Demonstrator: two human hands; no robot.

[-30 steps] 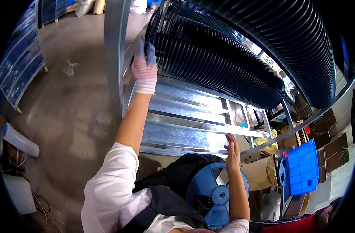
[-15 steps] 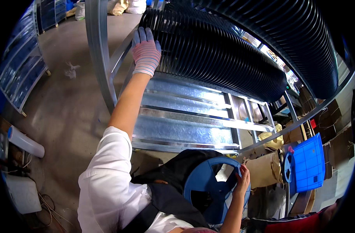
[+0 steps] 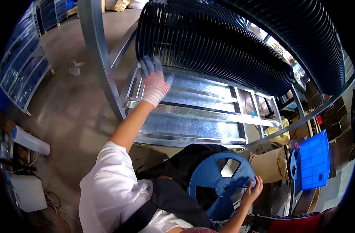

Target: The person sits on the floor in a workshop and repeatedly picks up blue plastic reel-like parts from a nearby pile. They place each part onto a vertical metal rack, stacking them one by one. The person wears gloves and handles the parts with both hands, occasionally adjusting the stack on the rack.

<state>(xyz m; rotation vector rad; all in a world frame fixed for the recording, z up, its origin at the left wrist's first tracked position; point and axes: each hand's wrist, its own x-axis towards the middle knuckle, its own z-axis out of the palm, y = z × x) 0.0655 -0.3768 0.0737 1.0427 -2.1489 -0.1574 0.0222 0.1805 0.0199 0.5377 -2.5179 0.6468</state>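
Observation:
My left hand (image 3: 155,80), in a striped glove with grey fingers, reaches up with its fingers stretched out. Its fingertips are at the lower left end of a long row of black reels (image 3: 212,50) packed side by side on a metal rack; whether they touch cannot be told. Low in the picture, a blue reel (image 3: 223,185) with wide cut-outs and a round hub stands in front of my body. Bare and curled at the reel's right rim, my right hand (image 3: 251,193) holds it.
The rack's upright (image 3: 94,42) rises left of my arm, and galvanised slats (image 3: 193,122) lie under the row. A second black row (image 3: 317,46) hangs at upper right. Right of me are a blue crate (image 3: 313,161) and a cardboard box (image 3: 269,165). A white roll (image 3: 31,140) lies at left.
My left hand has come down from the row's left end to its lower edge. The blue reel has turned so its face and hub show more, with my right hand still on its rim.

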